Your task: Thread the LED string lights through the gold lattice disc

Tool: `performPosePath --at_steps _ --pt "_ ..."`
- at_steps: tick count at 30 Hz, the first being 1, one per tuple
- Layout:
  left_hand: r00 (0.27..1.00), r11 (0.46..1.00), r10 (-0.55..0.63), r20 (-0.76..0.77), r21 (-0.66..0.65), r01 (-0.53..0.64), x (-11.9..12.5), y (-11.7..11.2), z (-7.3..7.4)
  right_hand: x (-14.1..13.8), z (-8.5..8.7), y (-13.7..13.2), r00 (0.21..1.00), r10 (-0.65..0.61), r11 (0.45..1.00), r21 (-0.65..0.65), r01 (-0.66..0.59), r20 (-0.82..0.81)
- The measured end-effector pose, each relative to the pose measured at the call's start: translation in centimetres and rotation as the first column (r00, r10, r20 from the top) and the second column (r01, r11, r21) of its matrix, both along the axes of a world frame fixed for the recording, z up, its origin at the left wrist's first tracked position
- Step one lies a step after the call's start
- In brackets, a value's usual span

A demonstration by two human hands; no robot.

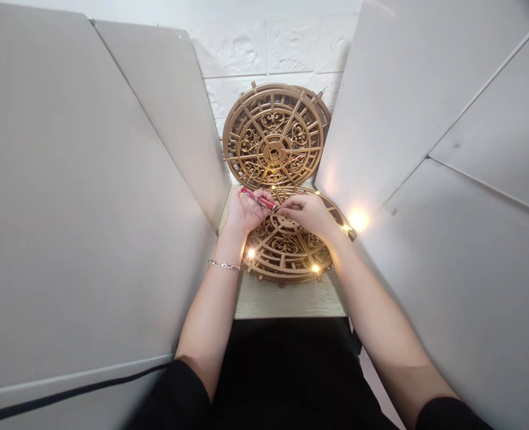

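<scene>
A round gold openwork frame (286, 254) lies flat on the small table (286, 301), with small lit bulbs glowing around its rim. My left hand (245, 210) is closed around a red pen-like tool (258, 199), held level above the frame's centre. My right hand (306, 213) has its fingers pinched at the tool's dark tip. A thin bracelet (223, 264) sits on my left wrist.
More gold round frames (273, 137) stand upright against the white brick wall (264, 54) behind the table. Tall grey partition panels close in on the left (80, 197) and on the right (448, 179), leaving a narrow work space.
</scene>
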State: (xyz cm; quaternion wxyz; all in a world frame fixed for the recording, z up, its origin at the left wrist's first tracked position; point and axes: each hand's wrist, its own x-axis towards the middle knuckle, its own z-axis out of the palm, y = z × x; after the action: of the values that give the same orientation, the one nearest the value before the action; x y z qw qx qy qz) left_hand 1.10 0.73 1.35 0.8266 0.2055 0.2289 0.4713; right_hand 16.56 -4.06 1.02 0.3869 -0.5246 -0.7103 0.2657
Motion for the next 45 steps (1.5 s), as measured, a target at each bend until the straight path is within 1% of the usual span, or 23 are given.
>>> performPosePath --at_steps 2,5,9,14,20,33,39,45 --pt "1.0 1.0 0.001 0.006 -0.007 -0.001 -0.02 -0.02 0.03 -0.04 0.12 -0.07 1.0 -0.005 1.0 0.001 0.005 0.011" --pt "1.0 1.0 -0.013 0.019 -0.014 0.013 -0.11 0.02 -0.03 -0.07 0.29 -0.18 0.998 -0.005 0.999 -0.047 0.008 0.07" --pt "0.999 1.0 -0.022 0.044 -0.005 0.022 -0.23 0.18 -0.21 -0.03 0.26 -0.21 0.987 0.059 0.995 -0.094 -0.045 0.15" --pt "0.998 1.0 -0.028 0.053 0.008 0.028 -0.26 0.24 -0.22 0.04 0.25 -0.22 0.995 0.084 0.993 -0.091 -0.079 0.055" --pt "0.999 1.0 -0.028 0.044 0.008 0.028 -0.23 0.19 -0.21 0.04 0.27 -0.19 0.997 0.054 0.996 -0.065 -0.058 -0.061" --pt "0.998 0.996 -0.065 0.022 0.055 0.064 -0.22 0.27 -0.42 -0.06 0.05 -0.07 0.998 0.047 0.998 -0.05 -0.049 -0.044" --pt "0.998 0.998 -0.056 0.021 0.027 0.056 -0.19 0.31 -0.43 -0.15 0.42 -0.36 1.0 0.013 0.999 -0.046 -0.013 0.0" --pt "0.998 0.998 -0.058 0.008 0.031 0.057 -0.18 0.24 -0.34 -0.11 0.29 -0.27 1.0 0.021 0.998 -0.053 -0.021 -0.011"
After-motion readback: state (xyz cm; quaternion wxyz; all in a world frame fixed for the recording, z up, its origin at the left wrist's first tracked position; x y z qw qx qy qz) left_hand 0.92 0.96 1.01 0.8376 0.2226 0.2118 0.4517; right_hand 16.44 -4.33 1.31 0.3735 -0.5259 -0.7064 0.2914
